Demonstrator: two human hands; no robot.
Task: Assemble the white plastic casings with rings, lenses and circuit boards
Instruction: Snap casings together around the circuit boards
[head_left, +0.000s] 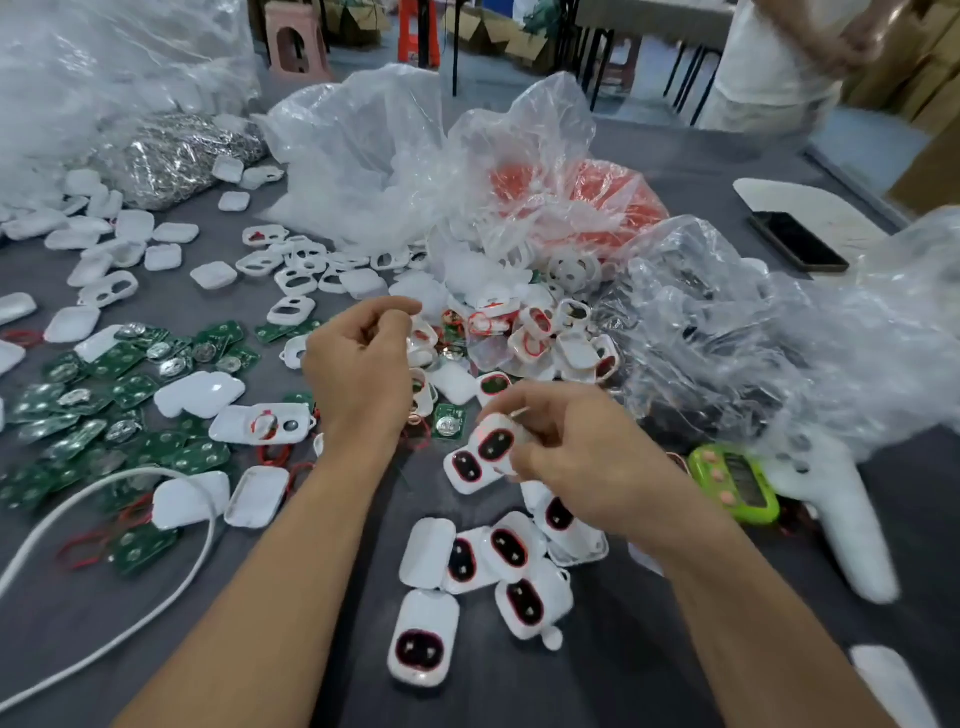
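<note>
My right hand (566, 447) grips a white plastic casing (493, 441) with a red-ringed dark oval window, just above the table. My left hand (358, 358) hovers over a heap of open casings and red rings (540, 332), its fingers curled together; whether they pinch a small part I cannot tell. Several finished casings (498, 561) with red-ringed windows lie in front of me. Green circuit boards (114, 415) with round button cells spread over the left side. Loose white shells (104, 244) lie at the far left.
Clear plastic bags (363, 145) rise behind the heap, one holding orange-red parts (597, 202). A bag of metal pieces (176, 156) sits far left. A white cable (104, 519), a green timer (737, 483), a phone (797, 241) and a standing person (789, 57) are also present.
</note>
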